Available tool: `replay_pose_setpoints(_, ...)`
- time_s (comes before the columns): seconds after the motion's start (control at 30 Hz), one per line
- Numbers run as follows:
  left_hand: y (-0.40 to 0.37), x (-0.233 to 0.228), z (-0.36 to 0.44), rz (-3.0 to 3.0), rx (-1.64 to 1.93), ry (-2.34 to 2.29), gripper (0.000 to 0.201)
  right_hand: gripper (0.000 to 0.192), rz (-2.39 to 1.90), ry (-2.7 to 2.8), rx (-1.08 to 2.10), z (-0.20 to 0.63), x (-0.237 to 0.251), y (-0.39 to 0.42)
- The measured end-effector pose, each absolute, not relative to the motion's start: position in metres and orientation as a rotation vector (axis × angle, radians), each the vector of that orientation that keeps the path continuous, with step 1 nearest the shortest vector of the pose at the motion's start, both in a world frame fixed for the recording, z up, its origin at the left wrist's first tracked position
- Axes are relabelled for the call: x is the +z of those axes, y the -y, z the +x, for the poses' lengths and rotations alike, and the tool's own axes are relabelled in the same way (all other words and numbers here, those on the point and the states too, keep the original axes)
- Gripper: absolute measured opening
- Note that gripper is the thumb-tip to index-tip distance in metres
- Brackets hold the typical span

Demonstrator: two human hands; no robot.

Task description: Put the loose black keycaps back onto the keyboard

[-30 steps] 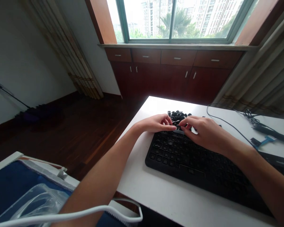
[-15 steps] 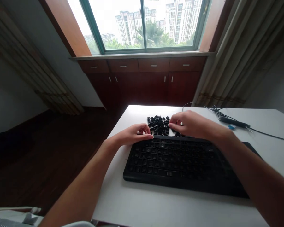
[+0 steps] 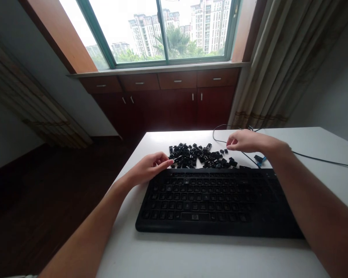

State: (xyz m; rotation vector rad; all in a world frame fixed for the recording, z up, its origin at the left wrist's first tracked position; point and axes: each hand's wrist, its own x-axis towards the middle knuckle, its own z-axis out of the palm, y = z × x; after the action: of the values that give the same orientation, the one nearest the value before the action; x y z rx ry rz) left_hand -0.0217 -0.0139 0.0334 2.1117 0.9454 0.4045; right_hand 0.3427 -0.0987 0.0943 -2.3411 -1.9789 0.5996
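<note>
Black keycaps (image 3: 201, 156) lie in a loose heap on the white table (image 3: 191, 255), just beyond the top edge of the black keyboard (image 3: 217, 202). The right hand (image 3: 245, 142) hovers at about two o'clock from the heap, fingertips pinched narrowly together near a couple of stray caps; whether a cap sits between them is too small to tell. The left hand (image 3: 150, 168) rests at the heap's nine o'clock side, at the keyboard's upper left corner, fingers loosely curled and touching the table beside the nearest caps, holding nothing that shows.

A thin black cable (image 3: 220, 133) loops at twelve o'clock from the right hand, and a small blue-tipped tool (image 3: 260, 159) lies under that wrist. Wooden cabinets (image 3: 168, 100) and a window (image 3: 162, 31) stand beyond the table, with a curtain (image 3: 281, 65) at the far right.

For sorting caps like these, a light two-finger pinch on one cap at a time looks wisest, lifting it clear so its neighbours do not scatter. The left hand can steady the keyboard's corner, and the cable is best kept out from under the wrist.
</note>
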Motion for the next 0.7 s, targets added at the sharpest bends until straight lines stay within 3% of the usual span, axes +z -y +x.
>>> replay_pose_setpoints(0.13,0.014,0.026,-0.016,2.124,0.651,-1.073,0.044,0.028,-2.378,1.989,0.778,0.351,0.095,0.100)
replay_pose_setpoints(0.33,0.016,0.022,-0.011,2.136,0.704,-1.160,0.048,0.040,-2.387,1.958,1.106,0.359,0.091,0.100)
replay_pose_setpoints(0.47,0.015,0.022,-0.011,2.099,0.702,-1.146,0.047,0.042,-2.407,1.948,1.097,0.355,0.088,0.098)
replay_pose_setpoints(0.7,0.015,0.024,-0.012,2.000,0.787,-1.173,0.047,0.024,-2.425,2.006,0.993,0.349,0.087,0.096)
